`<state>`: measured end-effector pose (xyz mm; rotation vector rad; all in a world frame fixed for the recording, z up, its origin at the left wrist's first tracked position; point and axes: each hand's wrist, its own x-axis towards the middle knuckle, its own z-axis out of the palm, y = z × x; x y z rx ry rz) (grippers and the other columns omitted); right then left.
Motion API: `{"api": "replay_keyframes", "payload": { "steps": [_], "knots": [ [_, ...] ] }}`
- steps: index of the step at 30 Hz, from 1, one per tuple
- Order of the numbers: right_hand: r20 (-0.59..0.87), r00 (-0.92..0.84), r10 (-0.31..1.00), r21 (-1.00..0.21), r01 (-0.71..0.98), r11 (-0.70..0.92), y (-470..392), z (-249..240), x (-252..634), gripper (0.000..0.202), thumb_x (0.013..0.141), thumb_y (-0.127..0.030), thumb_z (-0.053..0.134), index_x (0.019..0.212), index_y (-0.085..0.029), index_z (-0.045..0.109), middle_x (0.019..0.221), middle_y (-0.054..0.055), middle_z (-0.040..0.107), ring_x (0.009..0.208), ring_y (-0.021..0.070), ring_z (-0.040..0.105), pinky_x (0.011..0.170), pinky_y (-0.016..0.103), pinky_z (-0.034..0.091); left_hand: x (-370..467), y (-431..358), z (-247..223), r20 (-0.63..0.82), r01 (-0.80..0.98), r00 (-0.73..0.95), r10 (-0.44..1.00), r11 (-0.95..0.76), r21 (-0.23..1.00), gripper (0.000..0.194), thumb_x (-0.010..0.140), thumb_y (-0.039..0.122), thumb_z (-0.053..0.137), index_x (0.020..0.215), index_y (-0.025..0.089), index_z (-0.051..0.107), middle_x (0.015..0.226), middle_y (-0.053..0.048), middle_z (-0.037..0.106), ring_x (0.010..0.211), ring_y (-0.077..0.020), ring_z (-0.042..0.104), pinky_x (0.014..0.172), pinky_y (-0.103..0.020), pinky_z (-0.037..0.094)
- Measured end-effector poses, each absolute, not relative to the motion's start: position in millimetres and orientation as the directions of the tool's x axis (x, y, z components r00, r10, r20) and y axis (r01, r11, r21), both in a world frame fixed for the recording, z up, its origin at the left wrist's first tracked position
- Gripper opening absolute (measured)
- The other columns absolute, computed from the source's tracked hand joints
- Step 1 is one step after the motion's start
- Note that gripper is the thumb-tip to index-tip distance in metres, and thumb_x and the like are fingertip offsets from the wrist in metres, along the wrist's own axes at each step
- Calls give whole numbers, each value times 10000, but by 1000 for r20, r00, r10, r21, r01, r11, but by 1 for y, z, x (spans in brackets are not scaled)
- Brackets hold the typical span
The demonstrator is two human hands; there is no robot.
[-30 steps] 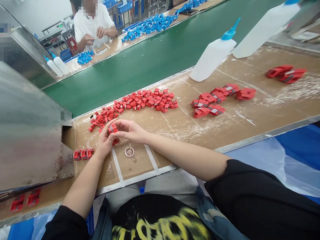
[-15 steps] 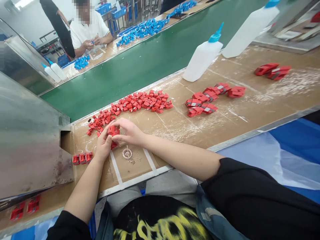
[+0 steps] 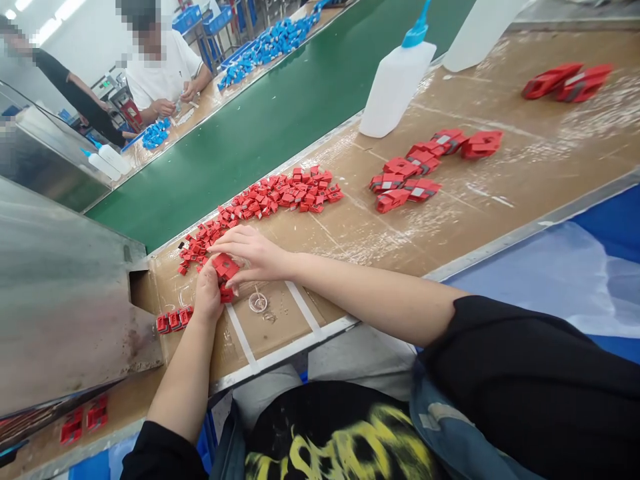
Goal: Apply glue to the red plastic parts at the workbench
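Observation:
My left hand (image 3: pixel 207 293) is closed around a small red plastic block (image 3: pixel 225 267) with a round hole in its face. Curved over the block from the other side is my right hand (image 3: pixel 257 257), its fingers above and its thumb at the lower edge. Another red piece (image 3: pixel 227 293) shows just under the block; whether it is held or resting on the table I cannot tell. Behind my hands spreads a pile of small red pieces (image 3: pixel 280 193). A small round clear dish (image 3: pixel 259 303) with a thin stick lies to the right of my hands.
Three red-and-grey blocks (image 3: pixel 175 319) stand at the left by a metal housing (image 3: pixel 75 300). Several larger red assemblies (image 3: pixel 410 170) lie to the right, near a white squeeze bottle (image 3: pixel 397 87). A green conveyor belt (image 3: pixel 240 140) runs behind; across it a person (image 3: pixel 160 80) handles blue parts.
The view has shifted slightly. My right fingers have opened a little over the red block, whose holed face now shows more. The person in dark sleeves at the back has moved left.

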<state>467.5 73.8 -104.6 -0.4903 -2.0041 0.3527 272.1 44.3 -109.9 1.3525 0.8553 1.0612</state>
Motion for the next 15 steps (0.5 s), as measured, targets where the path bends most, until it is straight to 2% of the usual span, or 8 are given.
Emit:
{"api": "replay_keyframes", "payload": {
  "steps": [3, 5, 8, 10, 12, 15],
  "knots": [
    [757, -466, 459, -474, 94, 876, 76, -104, 467, 476, 904, -425, 797, 1304, -204, 664, 1238, 114, 682, 1226, 284, 553, 1118, 479, 414, 268, 46, -112, 100, -89, 405, 909, -70, 994, 760, 778, 873, 601, 957, 138, 675, 604, -18, 617, 426, -103, 485, 430, -225, 385],
    [746, -483, 459, -513, 23, 858, 74, -104, 466, 483, 897, -402, 807, 1315, -209, 658, 1306, 123, 653, 1268, 281, 548, 1135, 473, 416, 267, 46, -112, 106, -102, 415, 904, -70, 992, 751, 711, 851, 699, 972, 146, 685, 603, -5, 609, 446, -104, 492, 458, -224, 399],
    [699, -478, 531, -635, -75, 769, 66, -106, 463, 755, 847, -434, 848, 1486, -202, 520, 1491, 159, 536, 1381, 287, 506, 1162, 446, 419, 267, 44, -109, 140, -66, 330, 934, -125, 990, 693, 653, 735, 844, 1025, 167, 703, 789, -31, 684, 576, -115, 557, 561, -236, 460],
    [642, -488, 592, -715, -103, 691, 60, -106, 460, 904, 781, -470, 891, 1528, -192, 466, 1490, 160, 549, 1370, 289, 535, 1145, 414, 446, 268, 43, -109, 174, 16, 280, 944, -186, 982, 671, 617, 687, 890, 1002, 167, 713, 845, -39, 688, 648, -132, 576, 610, -248, 478],
    [605, -488, 630, -753, -91, 652, 55, -106, 457, 875, 753, -488, 902, 1480, -187, 520, 1403, 137, 628, 1285, 279, 609, 1096, 379, 485, 267, 41, -112, 207, 75, 263, 942, -234, 969, 652, 617, 678, 891, 985, 169, 713, 813, -31, 670, 678, -148, 578, 633, -260, 482],
    [636, -440, 634, -728, -68, 683, 49, -104, 455, 731, 791, -495, 854, 1394, -177, 590, 1279, 107, 699, 1152, 256, 677, 1013, 343, 525, 267, 37, -118, 241, 85, 259, 935, -271, 959, 620, 668, 683, 852, 1005, 186, 695, 821, -26, 651, 712, -161, 583, 668, -279, 491]
  ]
}}
